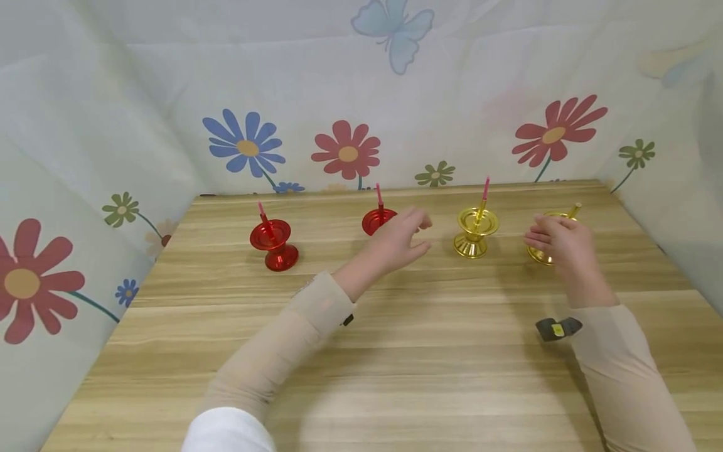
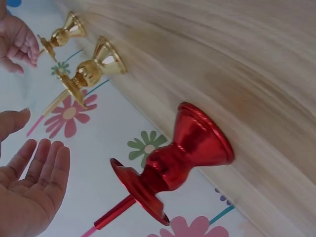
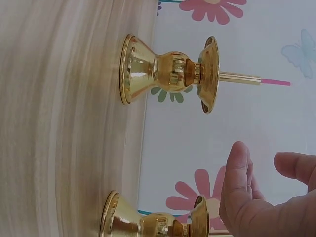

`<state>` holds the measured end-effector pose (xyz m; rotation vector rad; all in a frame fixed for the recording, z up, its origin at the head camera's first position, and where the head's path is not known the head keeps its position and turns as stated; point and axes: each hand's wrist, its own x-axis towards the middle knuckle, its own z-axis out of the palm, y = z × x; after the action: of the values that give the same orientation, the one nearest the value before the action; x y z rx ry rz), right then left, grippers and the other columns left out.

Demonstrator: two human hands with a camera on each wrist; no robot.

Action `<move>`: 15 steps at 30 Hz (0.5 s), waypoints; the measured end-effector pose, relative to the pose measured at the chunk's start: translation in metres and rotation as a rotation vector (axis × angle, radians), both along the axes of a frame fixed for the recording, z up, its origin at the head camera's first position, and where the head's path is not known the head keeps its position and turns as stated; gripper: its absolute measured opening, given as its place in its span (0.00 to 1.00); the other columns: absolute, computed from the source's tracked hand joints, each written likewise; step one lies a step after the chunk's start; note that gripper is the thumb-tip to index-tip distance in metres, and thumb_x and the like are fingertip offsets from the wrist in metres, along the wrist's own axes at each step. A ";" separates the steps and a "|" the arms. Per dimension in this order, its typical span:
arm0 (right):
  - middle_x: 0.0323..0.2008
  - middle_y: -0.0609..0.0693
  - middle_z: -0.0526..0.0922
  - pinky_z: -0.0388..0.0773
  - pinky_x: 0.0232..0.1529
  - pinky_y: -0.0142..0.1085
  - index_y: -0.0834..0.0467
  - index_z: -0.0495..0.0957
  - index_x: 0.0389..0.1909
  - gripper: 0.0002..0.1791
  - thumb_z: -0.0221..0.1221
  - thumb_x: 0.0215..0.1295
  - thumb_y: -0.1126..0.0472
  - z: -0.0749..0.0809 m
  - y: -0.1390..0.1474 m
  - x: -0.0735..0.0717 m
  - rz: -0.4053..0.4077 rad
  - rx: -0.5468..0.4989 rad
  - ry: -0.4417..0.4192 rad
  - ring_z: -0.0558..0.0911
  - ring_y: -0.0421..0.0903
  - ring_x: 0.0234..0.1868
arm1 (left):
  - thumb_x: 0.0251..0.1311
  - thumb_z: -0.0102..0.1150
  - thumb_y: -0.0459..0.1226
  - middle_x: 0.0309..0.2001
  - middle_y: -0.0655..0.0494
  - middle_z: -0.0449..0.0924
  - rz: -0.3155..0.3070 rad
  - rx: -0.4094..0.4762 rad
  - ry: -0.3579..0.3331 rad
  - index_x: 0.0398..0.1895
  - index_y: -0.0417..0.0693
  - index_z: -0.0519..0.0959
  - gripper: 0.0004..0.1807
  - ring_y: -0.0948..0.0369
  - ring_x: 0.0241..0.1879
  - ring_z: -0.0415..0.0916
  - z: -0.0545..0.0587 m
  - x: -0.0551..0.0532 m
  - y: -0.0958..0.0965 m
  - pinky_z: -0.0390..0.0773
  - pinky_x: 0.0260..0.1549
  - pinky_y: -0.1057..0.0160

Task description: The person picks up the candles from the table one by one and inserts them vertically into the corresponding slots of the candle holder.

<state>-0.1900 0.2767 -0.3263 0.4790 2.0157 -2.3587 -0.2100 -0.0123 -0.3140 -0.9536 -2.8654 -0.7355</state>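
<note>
My left hand (image 1: 398, 242) hovers over the table beside a shiny red candlestick (image 1: 375, 221), hiding its base in the head view. In the left wrist view its fingers (image 2: 52, 168) are extended and apart from the thumb, holding nothing. At the far right my right hand (image 1: 565, 242) covers part of a gold candlestick (image 1: 541, 255) whose tube shows no pink candle. Its thumb and fingers stand apart with nothing between them in the right wrist view. Between the hands stands another gold candlestick (image 1: 471, 242), upright, a thin pink candle (image 1: 486, 188) in its tube.
A second red candlestick (image 1: 280, 256) with a pink candle stands on the left. All the candlesticks are in a row near the back of the wood-grain table (image 1: 440, 376). Behind and beside the table hangs a flower-printed cloth (image 1: 305, 75).
</note>
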 end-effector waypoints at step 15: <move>0.23 0.46 0.79 0.82 0.31 0.27 0.59 0.76 0.31 0.04 0.58 0.65 0.63 -0.005 0.016 0.004 -0.026 -0.139 0.084 0.82 0.38 0.25 | 0.56 0.65 0.37 0.46 0.49 0.78 0.187 0.036 -0.048 0.48 0.41 0.74 0.18 0.56 0.45 0.74 -0.019 0.013 -0.046 0.79 0.47 0.59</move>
<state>-0.1863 0.2924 -0.3318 0.4108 1.8701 -2.5536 -0.1967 -0.0586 -0.3326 -0.6608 -2.9190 -0.7993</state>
